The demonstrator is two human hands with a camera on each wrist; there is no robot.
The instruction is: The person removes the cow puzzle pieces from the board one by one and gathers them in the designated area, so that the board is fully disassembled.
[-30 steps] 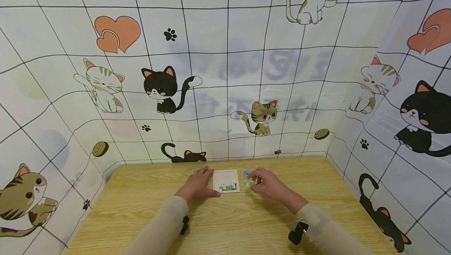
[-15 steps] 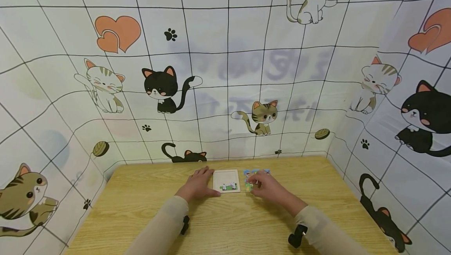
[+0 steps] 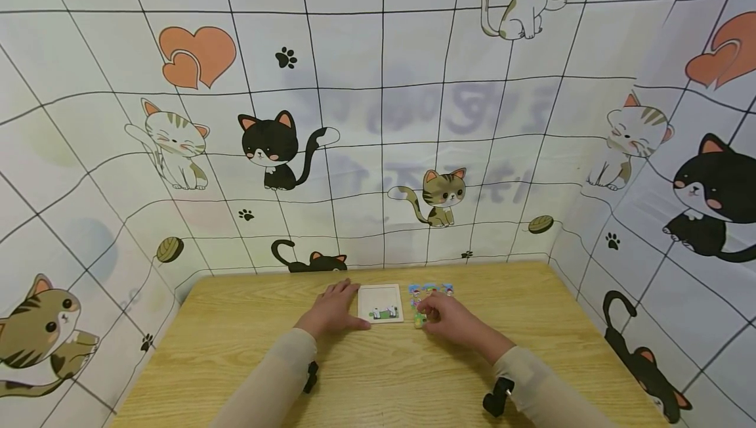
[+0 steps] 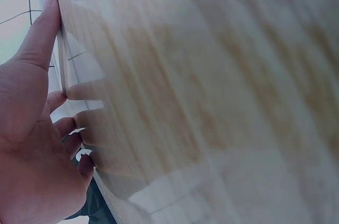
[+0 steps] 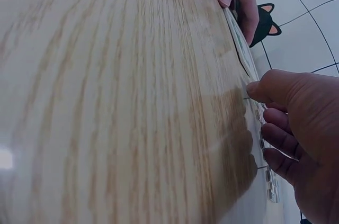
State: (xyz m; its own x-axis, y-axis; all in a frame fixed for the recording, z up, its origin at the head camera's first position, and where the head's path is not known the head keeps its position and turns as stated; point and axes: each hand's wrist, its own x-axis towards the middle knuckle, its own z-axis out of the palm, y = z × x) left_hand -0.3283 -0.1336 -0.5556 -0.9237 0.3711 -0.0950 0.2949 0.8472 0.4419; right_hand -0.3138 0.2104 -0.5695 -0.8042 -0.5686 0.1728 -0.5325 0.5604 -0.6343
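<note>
A white-framed puzzle tray (image 3: pixel 380 291) lies on the table in the head view, with a picture strip of green and white puzzle pieces (image 3: pixel 384 313) along its near edge. My left hand (image 3: pixel 333 310) rests at its left side, fingers stretched along that side and thumb extended at the near corner. To the tray's right lie several colourful loose puzzle pieces (image 3: pixel 430 287), partly hidden by my right hand (image 3: pixel 445 316). Its thumb and curled fingers pinch a green and yellow puzzle piece (image 3: pixel 419 321) at the near left of this group.
The wooden table (image 3: pixel 378 375) ends at the back against a white cat-print cloth wall (image 3: pixel 354 218). Side walls of the same print stand left and right. A black wrist device (image 3: pixel 498 396) sits under the right sleeve; another black wrist device (image 3: pixel 310 377) sits under the left.
My right hand has moved slightly toward me, and more loose pieces show behind it. The green and yellow piece has shifted nearer. The left hand and tray stay put.
</note>
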